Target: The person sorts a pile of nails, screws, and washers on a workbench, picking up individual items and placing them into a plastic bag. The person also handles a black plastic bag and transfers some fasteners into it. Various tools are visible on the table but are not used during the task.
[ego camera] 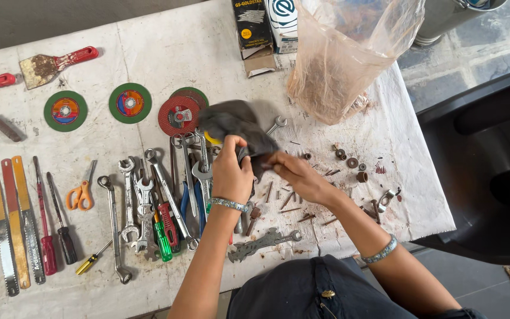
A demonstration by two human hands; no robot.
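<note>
From the head camera, both hands meet over the middle of a stained white tabletop [166, 53] and share a dark grey cloth [237, 127]. The left hand [230, 174] has its grip closed on the lower edge of the cloth, fingers curled tight around a fold, a beaded bracelet [229, 204] on its wrist. The right hand [299, 176] pinches the same cloth from the other side, its grip also closed on the fabric; whether anything sits inside the cloth cannot be told. The cloth bunches upward from the hands and hangs just above a red grinding disc [178, 115], with two green discs [130, 103] lying farther left. Beneath and left of the left hand lies a row of spanners [134, 201], beside screwdrivers with red and green handles [163, 230] and orange-handled scissors [82, 192]. Near the right hand, rusty nails and small nuts [349, 162] are scattered on the tabletop. Behind them stands a crumpled clear plastic bag [343, 59], and a flat multi-hole wrench [261, 242] lies near the front edge.
</note>
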